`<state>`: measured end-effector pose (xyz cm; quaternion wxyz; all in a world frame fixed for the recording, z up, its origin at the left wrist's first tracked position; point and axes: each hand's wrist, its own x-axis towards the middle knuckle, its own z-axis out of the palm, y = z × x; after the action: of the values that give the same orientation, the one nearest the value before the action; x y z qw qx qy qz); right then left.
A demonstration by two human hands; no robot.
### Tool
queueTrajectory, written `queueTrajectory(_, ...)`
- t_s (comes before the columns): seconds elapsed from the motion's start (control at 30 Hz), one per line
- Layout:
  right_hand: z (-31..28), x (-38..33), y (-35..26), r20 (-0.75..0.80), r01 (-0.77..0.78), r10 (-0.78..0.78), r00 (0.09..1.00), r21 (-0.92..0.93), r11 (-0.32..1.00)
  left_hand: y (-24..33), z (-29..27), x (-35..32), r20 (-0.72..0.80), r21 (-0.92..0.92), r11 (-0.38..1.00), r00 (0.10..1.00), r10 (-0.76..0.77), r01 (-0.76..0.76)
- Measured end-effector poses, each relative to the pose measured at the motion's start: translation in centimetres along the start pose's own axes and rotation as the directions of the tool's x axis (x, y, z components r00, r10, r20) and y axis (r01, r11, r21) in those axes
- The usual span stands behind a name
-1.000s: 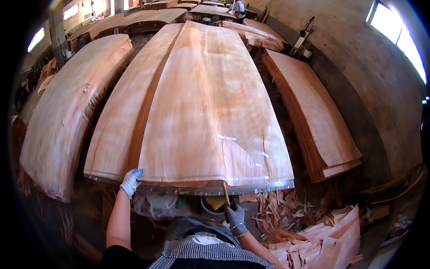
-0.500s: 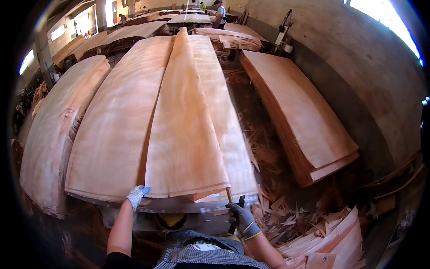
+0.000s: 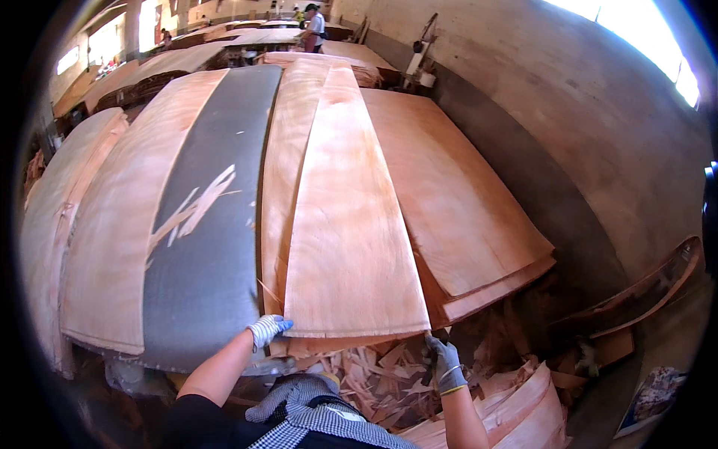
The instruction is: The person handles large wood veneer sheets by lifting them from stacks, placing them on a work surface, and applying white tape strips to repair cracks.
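Observation:
A long pale wood veneer sheet [image 3: 351, 224] stretches away in front of me, narrowing toward its far end. My left hand [image 3: 269, 330], in a striped glove with blue fingertips, pinches its near left corner. At the near right corner my right hand [image 3: 446, 364], in a grey glove, is closed on the sheet's edge. A dark tool seems tucked in that right hand, mostly hidden by the fingers. Under the held sheet lies another veneer strip [image 3: 288, 165], showing along the left side. To the left, the dark grey tabletop [image 3: 202, 277] is partly exposed, with thin wood splinters [image 3: 198, 209] on it.
Another veneer sheet [image 3: 112, 254] lies on the table's left part. A veneer stack [image 3: 464, 202] stands at right before the wall [image 3: 598, 135]. Wood scraps [image 3: 381, 382] cover the floor near my legs. Farther back, a person [image 3: 314, 30] stands among other stacks.
Both hands have moved right with the veneer sheet, off the tabletop toward the right stack. The grey tabletop has come into view. The wooden stick by my right hand no longer shows.

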<state>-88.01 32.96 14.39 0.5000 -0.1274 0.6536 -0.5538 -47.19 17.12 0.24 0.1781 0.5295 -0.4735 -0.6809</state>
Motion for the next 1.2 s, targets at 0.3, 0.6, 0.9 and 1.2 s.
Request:
queueTrajectory(0.3,-16.1,9.7,-9.6,-0.215,0.037,-0.054,0.975,-0.082,0.996,5.8,20.5,16.6,0.338,-0.152,0.960,0.925,-0.171,0.234)
queueTrajectory(0.6,-27.0,20.1,-21.3,-0.277,0.123,-0.182,0.944,-0.215,0.969,15.8,37.6,28.5,0.337,0.083,0.982,0.923,-0.188,0.170)
queueTrajectory(0.9,-42.2,36.6,-34.3,-0.269,0.131,-0.185,0.945,-0.207,0.969,19.9,51.7,40.9,-0.351,0.172,0.977,0.919,0.180,-0.126)
queueTrajectory(1.2,-59.0,48.7,-51.3,-0.259,0.173,-0.317,0.912,-0.458,0.872,13.5,67.6,39.5,0.113,-0.993,-0.076,0.815,-0.568,0.085)
